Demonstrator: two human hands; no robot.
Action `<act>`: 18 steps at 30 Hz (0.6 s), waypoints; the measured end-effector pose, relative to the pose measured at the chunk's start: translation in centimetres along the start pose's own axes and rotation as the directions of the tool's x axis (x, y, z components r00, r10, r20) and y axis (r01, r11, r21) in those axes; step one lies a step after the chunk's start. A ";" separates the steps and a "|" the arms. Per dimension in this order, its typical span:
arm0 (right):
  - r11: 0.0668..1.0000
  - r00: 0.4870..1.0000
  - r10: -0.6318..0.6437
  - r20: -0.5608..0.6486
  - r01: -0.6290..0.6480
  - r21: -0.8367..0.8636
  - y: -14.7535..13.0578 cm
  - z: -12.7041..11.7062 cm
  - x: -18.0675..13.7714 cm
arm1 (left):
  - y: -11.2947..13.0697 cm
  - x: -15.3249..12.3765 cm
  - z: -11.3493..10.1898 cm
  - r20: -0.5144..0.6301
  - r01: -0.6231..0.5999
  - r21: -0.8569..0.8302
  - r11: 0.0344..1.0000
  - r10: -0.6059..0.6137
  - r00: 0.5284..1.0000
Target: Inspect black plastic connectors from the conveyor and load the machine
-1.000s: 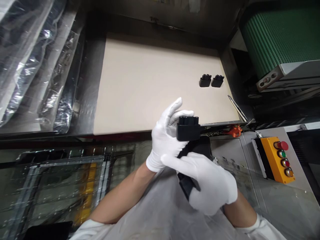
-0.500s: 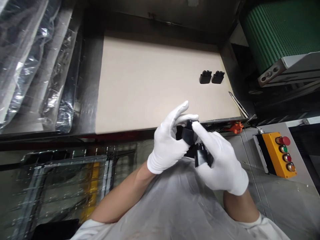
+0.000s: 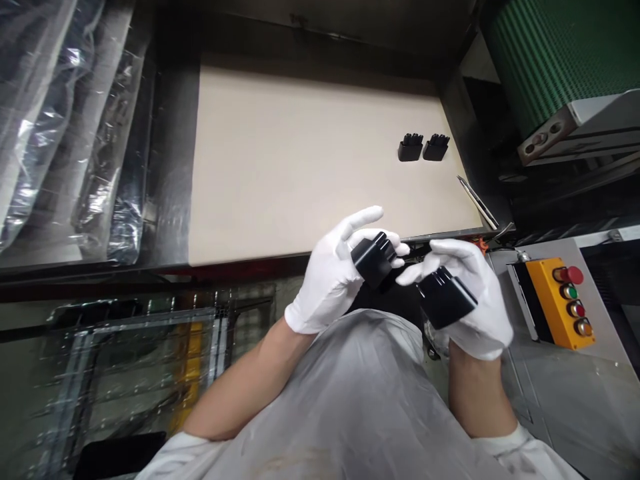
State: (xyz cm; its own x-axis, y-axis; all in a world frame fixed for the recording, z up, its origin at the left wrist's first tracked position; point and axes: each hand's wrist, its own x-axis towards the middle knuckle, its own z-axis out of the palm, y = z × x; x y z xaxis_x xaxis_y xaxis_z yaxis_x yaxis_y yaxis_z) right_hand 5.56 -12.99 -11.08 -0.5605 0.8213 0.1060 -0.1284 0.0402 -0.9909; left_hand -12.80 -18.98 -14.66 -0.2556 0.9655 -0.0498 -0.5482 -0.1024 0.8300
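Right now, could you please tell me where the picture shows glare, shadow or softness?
In the head view, bright glare streaks the plastic at left; in the head view, shadow dims the mat's far edge; in the head view, the rack at lower left looks dim and soft.

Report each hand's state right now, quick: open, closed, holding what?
Left white-gloved hand: holding a glossy black pronged block.
Right white-gloved hand: holding a second glossy black pronged block.

Your right hand (image 3: 486, 303) has come away from your left hand (image 3: 327, 277), now at its three o'clock, and turned (more of its black block (image 3: 447, 303) shows).
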 end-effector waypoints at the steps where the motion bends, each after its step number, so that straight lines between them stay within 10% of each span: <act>1: 1.000 1.000 0.008 -0.026 -0.008 0.020 0.3 0.3 0.3 | 0.0 -0.1 0.1 -0.008 0.015 -0.019 1.000 -0.016 1.000; 8: 0.963 0.982 -0.086 -0.170 0.038 -0.267 1.5 2.5 0.5 | -0.7 -0.8 0.7 -0.141 0.034 -0.067 0.997 -0.043 0.989; 13: 0.869 0.964 -0.240 -0.112 0.162 -0.467 2.3 2.5 -0.1 | -1.2 -1.1 1.0 -0.257 -0.083 0.221 0.972 0.140 0.956; 18: 0.920 0.972 -0.168 -0.166 0.094 -0.381 2.3 2.0 0.0 | -1.3 -1.3 0.2 -0.138 -0.165 0.284 0.944 0.211 0.968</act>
State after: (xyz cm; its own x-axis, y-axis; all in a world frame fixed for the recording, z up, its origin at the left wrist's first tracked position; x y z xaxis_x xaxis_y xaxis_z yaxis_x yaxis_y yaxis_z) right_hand 3.57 -14.02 -13.16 -0.3873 0.8857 0.2561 0.1408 0.3313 -0.9330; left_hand -11.60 -20.05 -15.57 -0.4730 0.8797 0.0500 -0.2490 -0.1879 0.9501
